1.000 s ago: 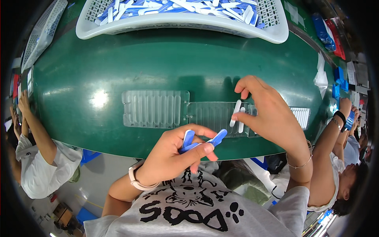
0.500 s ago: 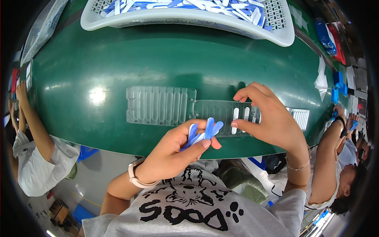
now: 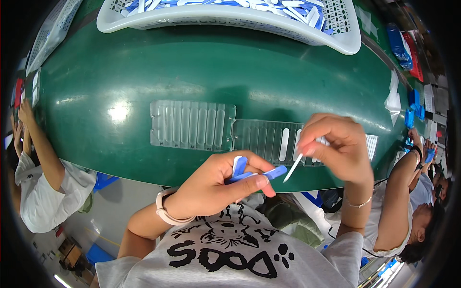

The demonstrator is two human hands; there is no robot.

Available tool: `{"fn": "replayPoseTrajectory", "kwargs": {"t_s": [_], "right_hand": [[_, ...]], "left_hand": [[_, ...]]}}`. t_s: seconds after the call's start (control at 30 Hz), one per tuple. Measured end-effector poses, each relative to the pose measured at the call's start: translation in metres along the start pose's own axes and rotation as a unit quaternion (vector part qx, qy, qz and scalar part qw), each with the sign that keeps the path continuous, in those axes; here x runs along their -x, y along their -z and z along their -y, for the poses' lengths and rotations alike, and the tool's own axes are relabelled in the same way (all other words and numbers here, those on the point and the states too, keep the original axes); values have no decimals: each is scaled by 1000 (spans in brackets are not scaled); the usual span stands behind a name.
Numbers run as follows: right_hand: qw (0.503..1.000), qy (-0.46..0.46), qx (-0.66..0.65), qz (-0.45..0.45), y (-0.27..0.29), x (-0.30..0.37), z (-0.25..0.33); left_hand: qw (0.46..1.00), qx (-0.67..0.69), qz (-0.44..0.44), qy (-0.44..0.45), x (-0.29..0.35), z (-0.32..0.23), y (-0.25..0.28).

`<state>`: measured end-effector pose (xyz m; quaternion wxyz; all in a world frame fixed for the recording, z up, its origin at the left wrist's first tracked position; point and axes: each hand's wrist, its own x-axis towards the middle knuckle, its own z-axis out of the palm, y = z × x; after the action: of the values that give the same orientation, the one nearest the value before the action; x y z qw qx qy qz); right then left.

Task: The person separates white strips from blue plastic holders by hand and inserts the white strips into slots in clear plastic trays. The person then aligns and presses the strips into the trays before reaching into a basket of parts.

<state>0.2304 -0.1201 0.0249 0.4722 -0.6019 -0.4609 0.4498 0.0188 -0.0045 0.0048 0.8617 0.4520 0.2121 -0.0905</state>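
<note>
My left hand (image 3: pixel 213 185) is closed around several small round-ended flat sticks that look like nail files (image 3: pixel 276 173), blue on one face and white on the other. My right hand (image 3: pixel 336 146) pinches a single nail file (image 3: pixel 292 169), seen edge-on and pointing down toward the table's near edge. Just beyond both hands lies a clear plastic blister tray of two ribbed halves. The left half (image 3: pixel 165 144) shows bare slots. In the right half (image 3: pixel 243 137), white nail files (image 3: pixel 284 144) sit in slots toward the right, partly hidden behind my right hand.
A white perforated basket (image 3: pixel 225 25) heaped with blue-and-white sticks stands at the far side of the green table (image 3: pixel 120 158). Another basket (image 3: pixel 53 36) is at the far left. To the right lies a filled tray (image 3: pixel 371 145). Other people work at both sides.
My right hand has moved from above the tray toward me and now pinches one nail file. Fewer sticks stick up from my left hand.
</note>
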Motion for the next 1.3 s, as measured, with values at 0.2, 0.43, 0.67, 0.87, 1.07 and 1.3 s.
{"fn": "replayPoseTrajectory", "kwargs": {"t_s": [0.2,0.43,0.67,0.87,1.07,1.3], "right_hand": [[961,46,273,23,14,-8,-19],[923,60,373,-71,-2,-2,-16],[993,-27,94,-59,-41,22,-7],[937,44,274,-213,-40,31,-9],[796,156,570,-131,-75,43,-18],[781,47,601,-166,-76,44,-19]], "left_hand": [[998,-8,-68,-1,0,5,-1],[996,10,-82,-37,-2,10,-5],[996,-20,-73,-50,-2,10,-9],[984,156,-78,33,4,4,-3],[985,148,-81,24,7,5,2],[980,159,-122,7,11,8,0]]}}
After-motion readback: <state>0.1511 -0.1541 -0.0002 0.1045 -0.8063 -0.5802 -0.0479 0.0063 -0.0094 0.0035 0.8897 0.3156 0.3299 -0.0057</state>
